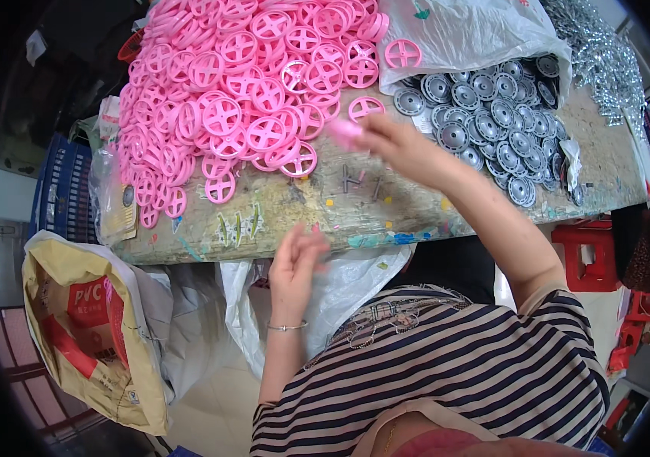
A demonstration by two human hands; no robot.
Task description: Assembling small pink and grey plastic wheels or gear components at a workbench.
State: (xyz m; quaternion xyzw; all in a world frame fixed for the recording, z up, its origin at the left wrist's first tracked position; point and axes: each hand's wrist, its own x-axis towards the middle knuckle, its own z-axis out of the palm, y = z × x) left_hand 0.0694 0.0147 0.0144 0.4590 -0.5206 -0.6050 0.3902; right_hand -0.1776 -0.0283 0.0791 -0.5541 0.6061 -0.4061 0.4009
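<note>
My right hand (395, 145) reaches over the table beside the pile of pink plastic four-spoked wheels (268, 133). Its fingers pinch a pink wheel (346, 133), smeared by motion. My left hand (298, 255) hovers at the table's front edge, its fingers blurred, so whether it holds anything does not show. Between the hands a few small dark pins (350, 180) lie on the worn tabletop (264, 221). A single pink wheel (366, 108) sits just beyond my right hand. Grey round hubcap-like discs (504, 129) are heaped to the right of it.
A white plastic bag (469, 34) covers the back of the grey heap; silver tinsel (603, 65) lies at the far right. Small green-and-white pieces (239, 226) rest near the front edge. An open paper sack (73, 266) stands at the left, a red stool (587, 255) at the right.
</note>
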